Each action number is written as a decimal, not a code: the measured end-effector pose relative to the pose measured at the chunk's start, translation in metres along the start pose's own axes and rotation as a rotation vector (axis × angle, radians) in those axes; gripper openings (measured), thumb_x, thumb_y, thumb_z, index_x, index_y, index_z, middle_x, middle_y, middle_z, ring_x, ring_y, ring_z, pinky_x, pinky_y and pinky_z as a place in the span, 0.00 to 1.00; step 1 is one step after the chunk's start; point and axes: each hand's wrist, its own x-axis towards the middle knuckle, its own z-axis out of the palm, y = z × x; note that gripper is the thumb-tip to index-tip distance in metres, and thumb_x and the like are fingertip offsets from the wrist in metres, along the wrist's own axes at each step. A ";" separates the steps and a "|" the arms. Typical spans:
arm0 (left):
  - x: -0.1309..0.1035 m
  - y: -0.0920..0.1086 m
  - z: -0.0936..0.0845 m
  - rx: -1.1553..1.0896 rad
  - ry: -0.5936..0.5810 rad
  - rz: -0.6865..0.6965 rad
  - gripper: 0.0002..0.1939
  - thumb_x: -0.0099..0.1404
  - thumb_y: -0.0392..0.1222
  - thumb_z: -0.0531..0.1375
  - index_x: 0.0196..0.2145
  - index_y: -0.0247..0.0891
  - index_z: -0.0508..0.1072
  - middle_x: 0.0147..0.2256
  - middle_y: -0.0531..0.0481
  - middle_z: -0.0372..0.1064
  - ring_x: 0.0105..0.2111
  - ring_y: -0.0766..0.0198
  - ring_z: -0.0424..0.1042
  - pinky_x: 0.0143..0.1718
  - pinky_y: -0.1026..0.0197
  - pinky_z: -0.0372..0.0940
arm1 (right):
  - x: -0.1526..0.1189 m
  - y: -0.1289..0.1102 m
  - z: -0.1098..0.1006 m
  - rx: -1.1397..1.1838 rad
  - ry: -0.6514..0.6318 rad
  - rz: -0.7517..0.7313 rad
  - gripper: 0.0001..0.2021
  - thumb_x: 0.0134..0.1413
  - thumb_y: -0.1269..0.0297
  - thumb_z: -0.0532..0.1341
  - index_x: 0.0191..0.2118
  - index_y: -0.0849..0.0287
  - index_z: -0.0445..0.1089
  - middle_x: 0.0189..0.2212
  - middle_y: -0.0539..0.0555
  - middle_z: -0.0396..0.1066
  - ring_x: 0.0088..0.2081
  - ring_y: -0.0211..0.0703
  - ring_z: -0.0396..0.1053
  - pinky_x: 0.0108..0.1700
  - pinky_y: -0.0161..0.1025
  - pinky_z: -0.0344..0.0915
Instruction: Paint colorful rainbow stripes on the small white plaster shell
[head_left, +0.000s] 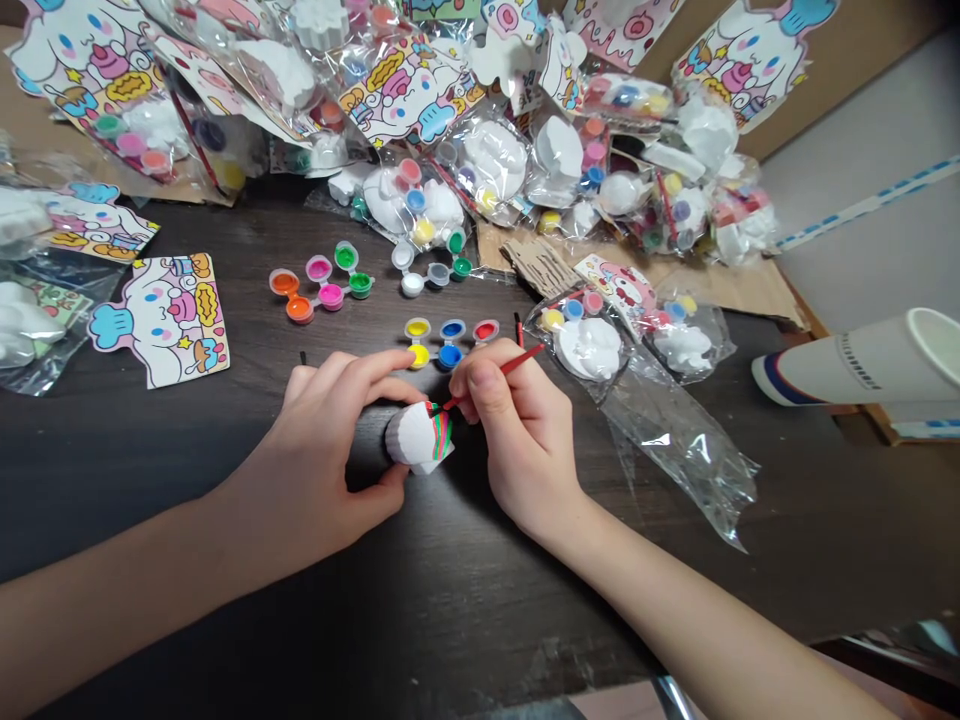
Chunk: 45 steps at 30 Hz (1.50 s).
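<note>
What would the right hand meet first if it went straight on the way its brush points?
The right hand would likely meet the small white figure; the red brush seems to touch it, though depth is unclear.

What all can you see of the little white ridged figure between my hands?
The figure is matte white, plaster-like, with ridged sides. Green, pink and reddish stripes cover one part; the rest looks unpainted. It is tilted in the grip of the left hand, over the dark table, the red brush touching or nearly touching it.
</note>
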 end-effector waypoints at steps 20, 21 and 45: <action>0.001 -0.002 0.001 0.022 0.006 0.018 0.28 0.57 0.35 0.55 0.54 0.44 0.54 0.44 0.55 0.72 0.44 0.55 0.65 0.44 0.52 0.57 | -0.001 -0.001 -0.001 0.010 -0.016 0.031 0.11 0.62 0.69 0.52 0.27 0.59 0.60 0.22 0.45 0.58 0.24 0.30 0.56 0.27 0.29 0.56; 0.001 -0.002 0.001 0.019 0.005 0.017 0.28 0.56 0.35 0.55 0.54 0.45 0.53 0.44 0.55 0.72 0.44 0.55 0.66 0.44 0.51 0.57 | -0.001 -0.001 -0.001 0.009 -0.017 0.032 0.11 0.62 0.69 0.52 0.27 0.59 0.60 0.22 0.45 0.58 0.23 0.30 0.56 0.27 0.29 0.56; 0.001 -0.001 0.000 0.025 -0.009 0.003 0.28 0.57 0.35 0.55 0.54 0.46 0.53 0.45 0.54 0.72 0.45 0.53 0.66 0.44 0.50 0.59 | -0.001 -0.002 -0.001 0.008 -0.029 0.029 0.13 0.63 0.65 0.52 0.25 0.58 0.59 0.21 0.46 0.57 0.23 0.31 0.55 0.26 0.31 0.55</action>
